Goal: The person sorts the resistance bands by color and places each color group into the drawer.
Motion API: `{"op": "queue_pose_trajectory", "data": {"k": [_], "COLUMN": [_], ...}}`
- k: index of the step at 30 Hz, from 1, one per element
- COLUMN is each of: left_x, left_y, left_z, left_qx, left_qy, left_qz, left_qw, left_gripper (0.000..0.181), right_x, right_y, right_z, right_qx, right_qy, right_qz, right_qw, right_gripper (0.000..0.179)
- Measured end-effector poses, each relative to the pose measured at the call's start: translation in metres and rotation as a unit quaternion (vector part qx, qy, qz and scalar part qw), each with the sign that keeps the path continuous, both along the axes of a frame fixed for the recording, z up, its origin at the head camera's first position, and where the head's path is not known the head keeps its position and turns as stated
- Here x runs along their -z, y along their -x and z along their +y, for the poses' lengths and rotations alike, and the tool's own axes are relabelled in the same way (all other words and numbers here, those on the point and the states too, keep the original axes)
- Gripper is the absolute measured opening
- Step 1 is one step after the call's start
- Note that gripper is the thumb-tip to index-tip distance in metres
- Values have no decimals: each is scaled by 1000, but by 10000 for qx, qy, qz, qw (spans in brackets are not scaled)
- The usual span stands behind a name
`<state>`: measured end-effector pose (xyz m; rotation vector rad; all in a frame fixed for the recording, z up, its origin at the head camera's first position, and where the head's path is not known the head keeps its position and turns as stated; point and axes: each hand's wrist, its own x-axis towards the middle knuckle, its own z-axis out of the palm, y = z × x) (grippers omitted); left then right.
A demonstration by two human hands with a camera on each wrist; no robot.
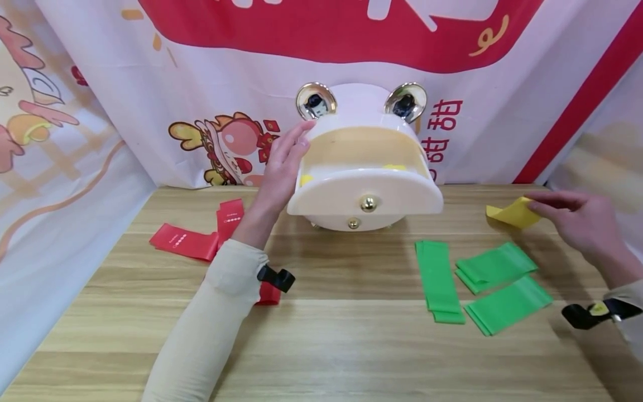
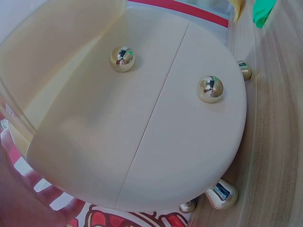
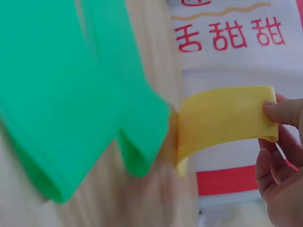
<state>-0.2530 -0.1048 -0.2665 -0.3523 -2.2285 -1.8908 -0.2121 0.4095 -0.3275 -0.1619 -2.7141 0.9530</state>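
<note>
A white cabinet (image 1: 368,192) with two gold knobs stands at the back of the table. Its upper drawer is pulled out, and bits of yellow band (image 1: 394,167) show at the edge of it. My left hand (image 1: 284,162) rests along the cabinet's left side, fingers extended toward the top. Off to the right, my right hand (image 1: 582,220) pinches one end of a yellow resistance band (image 1: 513,213) between thumb and fingers. In the right wrist view that yellow band (image 3: 227,113) hangs flat and slightly bowed, its free end toward the table.
Several green bands (image 1: 439,282) lie folded at the right, between the cabinet and my right arm. Red bands (image 1: 186,241) lie at the left, partly hidden by my left forearm. Two gold-rimmed discs (image 1: 315,101) top the cabinet. A printed cloth (image 1: 241,72) hangs close behind.
</note>
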Motion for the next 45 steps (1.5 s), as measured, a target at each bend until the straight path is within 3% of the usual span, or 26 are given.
{"op": "queue_pose_trajectory", "data": {"k": [19,26,45], "left_x": [0,0,1], "left_y": [-1,-1,0], "left_z": [0,0,-1], "left_qx": [-13,-18,-29], "left_qy": [12,1,44], "left_qz": [66,55,50], "left_qw": [10000,10000,10000], "left_gripper": [44,43,44], "right_x": [-48,-61,-83], "right_y": [-15,-20,-28], "right_z": [-62,-88,-134], "right_qx": [-460,-416,-549], "right_qy": [-5,-66,795], "right_qz": [232,443,1129], "right_qw": [9987,9981,9889], "right_gripper": [51,46,40]}}
